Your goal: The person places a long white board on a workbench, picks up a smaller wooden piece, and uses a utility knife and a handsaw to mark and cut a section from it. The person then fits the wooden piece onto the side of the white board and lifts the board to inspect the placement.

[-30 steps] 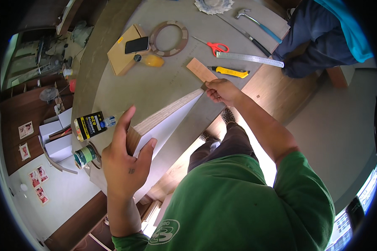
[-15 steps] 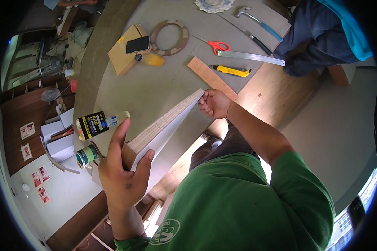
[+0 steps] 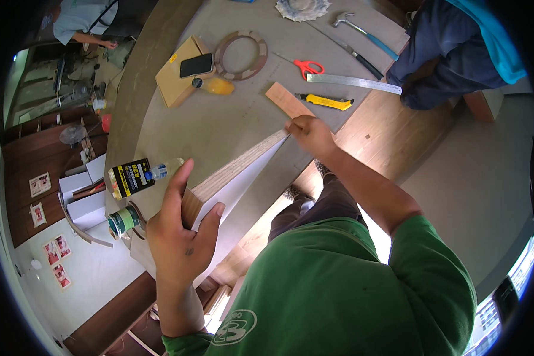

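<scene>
Grey table over wooden floor: left grip clasps board, right grip pinches it.

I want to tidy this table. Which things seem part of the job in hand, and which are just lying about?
In the job, it seems:
board
left hand, at the board's near end
right hand, at its far end

Untouched, apparently just lying about:
phone
bottle
scissors
hammer
ruler
knife

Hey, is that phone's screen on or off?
It looks off: the phone shows a plain black face, with nothing lit on it.
</scene>
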Motion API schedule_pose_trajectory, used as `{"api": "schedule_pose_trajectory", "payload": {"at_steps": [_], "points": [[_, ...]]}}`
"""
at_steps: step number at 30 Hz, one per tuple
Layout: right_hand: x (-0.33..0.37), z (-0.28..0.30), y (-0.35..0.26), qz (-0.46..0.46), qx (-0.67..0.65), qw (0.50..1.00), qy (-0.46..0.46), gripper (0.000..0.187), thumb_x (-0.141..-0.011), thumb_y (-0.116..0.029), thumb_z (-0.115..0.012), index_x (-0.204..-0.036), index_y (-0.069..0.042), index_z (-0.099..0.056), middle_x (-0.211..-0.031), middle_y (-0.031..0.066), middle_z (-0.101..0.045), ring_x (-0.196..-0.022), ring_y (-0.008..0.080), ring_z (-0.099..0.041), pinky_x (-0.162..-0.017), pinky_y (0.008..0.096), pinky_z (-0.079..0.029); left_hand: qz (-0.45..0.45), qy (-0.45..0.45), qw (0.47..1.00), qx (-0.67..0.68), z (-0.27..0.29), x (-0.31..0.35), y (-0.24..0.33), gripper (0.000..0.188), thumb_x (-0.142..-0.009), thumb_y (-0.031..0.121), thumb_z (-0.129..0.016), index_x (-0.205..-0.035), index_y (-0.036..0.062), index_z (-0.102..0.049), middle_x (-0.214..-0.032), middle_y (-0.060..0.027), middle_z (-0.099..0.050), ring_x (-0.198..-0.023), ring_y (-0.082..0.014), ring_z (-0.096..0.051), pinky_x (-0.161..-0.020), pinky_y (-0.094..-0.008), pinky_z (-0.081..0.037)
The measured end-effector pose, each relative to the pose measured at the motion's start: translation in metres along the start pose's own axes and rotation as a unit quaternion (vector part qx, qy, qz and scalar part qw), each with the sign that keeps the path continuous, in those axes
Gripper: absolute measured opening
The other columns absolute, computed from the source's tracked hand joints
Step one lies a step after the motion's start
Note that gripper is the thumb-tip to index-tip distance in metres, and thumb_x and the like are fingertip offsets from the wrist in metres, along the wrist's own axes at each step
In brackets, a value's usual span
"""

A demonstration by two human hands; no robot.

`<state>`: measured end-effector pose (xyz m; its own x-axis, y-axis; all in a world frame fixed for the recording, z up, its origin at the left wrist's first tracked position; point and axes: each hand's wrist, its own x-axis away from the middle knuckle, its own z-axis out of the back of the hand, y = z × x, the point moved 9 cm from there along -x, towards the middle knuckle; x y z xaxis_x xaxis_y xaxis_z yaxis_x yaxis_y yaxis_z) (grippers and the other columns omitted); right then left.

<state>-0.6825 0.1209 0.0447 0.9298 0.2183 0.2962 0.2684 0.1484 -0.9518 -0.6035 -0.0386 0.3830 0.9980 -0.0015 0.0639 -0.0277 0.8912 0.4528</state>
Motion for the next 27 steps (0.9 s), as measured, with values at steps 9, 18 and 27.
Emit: {"api": "schedule_pose_trajectory", "payload": {"at_steps": [9,18,27], "points": [[0.019,0.02,-0.009,0.211,0.066,0.975,0.01,0.022,-0.1,-0.018,-0.062,-0.087,-0.002,-0.065,-0.076,0.0112,-0.062,-0.074,0.0238,-0.063,-0.067,0.0382,-0.049,0.005,0.0,1.0,-0.006,-0.003,0.0,0.004,0.068,-0.076,0.011,-0.083,-0.138,-0.0033,-0.058,-0.067,0.0063,-0.025,-0.061,-0.0066,-0.026,-0.061,-0.0188,-0.027],[0.038,-0.037,0.104,-0.264,-0.583,0.757,-0.129,0.022,-0.102,-0.025,-0.062,-0.092,-0.006,-0.065,-0.079,0.005,-0.064,-0.068,0.0152,-0.058,-0.067,0.0286,-0.05,0.016,-0.027,0.999,-0.014,-0.006,0.005,0.006,0.07,-0.075,0.012,-0.083,-0.138,-0.0033,-0.058,-0.066,0.0071,-0.026,-0.06,-0.0061,-0.026,-0.06,-0.0198,-0.024],[0.027,0.081,0.095,-0.069,-0.416,0.878,0.225,0.021,-0.105,-0.021,-0.057,-0.098,-0.004,-0.067,-0.079,0.0039,-0.063,-0.069,0.0114,-0.058,-0.065,0.0273,-0.049,0.012,-0.016,1.0,0.0,-0.013,-0.005,0.003,0.064,-0.078,0.01,-0.08,-0.136,-0.0043,-0.058,-0.068,0.005,-0.028,-0.062,-0.0072,-0.029,-0.062,-0.0193,-0.028]]}}
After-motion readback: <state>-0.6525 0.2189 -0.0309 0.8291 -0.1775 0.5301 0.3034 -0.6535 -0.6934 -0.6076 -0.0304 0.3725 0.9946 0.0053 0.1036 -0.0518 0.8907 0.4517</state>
